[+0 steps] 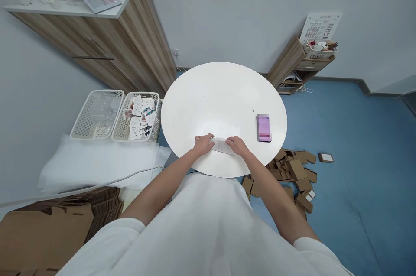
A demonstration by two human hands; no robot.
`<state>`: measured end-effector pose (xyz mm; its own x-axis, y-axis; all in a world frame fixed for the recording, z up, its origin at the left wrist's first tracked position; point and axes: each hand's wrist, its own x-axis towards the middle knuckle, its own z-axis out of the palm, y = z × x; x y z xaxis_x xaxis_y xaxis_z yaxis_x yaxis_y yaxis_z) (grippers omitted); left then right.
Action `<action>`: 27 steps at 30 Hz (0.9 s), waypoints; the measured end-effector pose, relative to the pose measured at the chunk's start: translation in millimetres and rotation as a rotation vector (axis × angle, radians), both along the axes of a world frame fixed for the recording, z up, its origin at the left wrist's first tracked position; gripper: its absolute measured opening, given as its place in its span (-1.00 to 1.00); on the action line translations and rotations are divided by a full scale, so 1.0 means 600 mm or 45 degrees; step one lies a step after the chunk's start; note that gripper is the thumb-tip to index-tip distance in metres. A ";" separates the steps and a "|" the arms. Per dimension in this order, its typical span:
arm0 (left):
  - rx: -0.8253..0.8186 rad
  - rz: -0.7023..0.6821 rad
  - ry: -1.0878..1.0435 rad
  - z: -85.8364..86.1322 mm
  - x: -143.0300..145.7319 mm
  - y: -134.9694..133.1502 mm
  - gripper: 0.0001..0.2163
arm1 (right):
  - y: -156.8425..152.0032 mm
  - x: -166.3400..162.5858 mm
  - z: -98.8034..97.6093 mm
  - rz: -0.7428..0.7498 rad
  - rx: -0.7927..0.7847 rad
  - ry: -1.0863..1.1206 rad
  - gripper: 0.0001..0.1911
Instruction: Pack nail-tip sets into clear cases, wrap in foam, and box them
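At the near side of the round white table [208, 102], a white, thin, folded or rolled piece of sheet material [221, 145] lies between my hands. My left hand [204, 144] grips its left end, the thumb pressed on top. On the right end, my right hand [237, 145] has its fingers closed round the material in the same way. Whether the white piece is paper or foam I cannot make out. To the right of my right hand lies a pink-purple rectangular object [263, 128], its surface pixelated.
Two white baskets stand left of the table: one with clear plastic [92, 92], one with small cards [144, 139]. White sheets [104, 163] and flat cardboard [45, 237] lie below them. Small brown boxes [295, 170] are heaped on the blue floor at right. Wooden cabinets [139, 37] line the wall.
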<state>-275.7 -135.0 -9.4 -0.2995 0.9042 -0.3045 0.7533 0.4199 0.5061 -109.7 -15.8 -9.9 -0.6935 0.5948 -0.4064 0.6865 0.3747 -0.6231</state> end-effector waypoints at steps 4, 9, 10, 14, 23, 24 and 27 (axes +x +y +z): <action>-0.060 0.135 0.099 -0.008 -0.016 0.003 -0.70 | -0.006 0.005 -0.014 -0.220 0.097 0.082 -0.49; 0.024 0.244 0.349 -0.018 -0.015 -0.027 -0.54 | -0.034 0.049 -0.034 -0.542 0.175 0.277 -0.47; 0.072 0.220 0.396 -0.018 -0.011 -0.034 -0.52 | -0.043 0.061 -0.038 -0.627 0.142 0.304 -0.46; 0.241 -0.163 0.408 -0.022 0.024 -0.048 -0.51 | -0.089 0.095 -0.054 -0.947 -0.238 0.345 -0.41; 0.073 -0.392 0.250 -0.049 0.057 -0.043 -0.41 | -0.106 0.040 -0.030 -1.217 -0.757 0.403 -0.15; 0.064 -0.406 0.242 -0.050 0.055 -0.043 -0.40 | -0.101 0.034 -0.026 -1.221 -0.788 0.413 -0.12; 0.040 -0.414 0.224 -0.052 0.050 -0.041 -0.40 | -0.081 0.027 -0.021 -1.285 -0.804 0.480 -0.07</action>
<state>-245.5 -159.7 -40.9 -0.0405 0.9689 -0.2443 0.9216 0.1306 0.3655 -93.6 -64.2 -22.7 -0.1764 0.7020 -0.6899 0.2329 -0.6513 -0.7222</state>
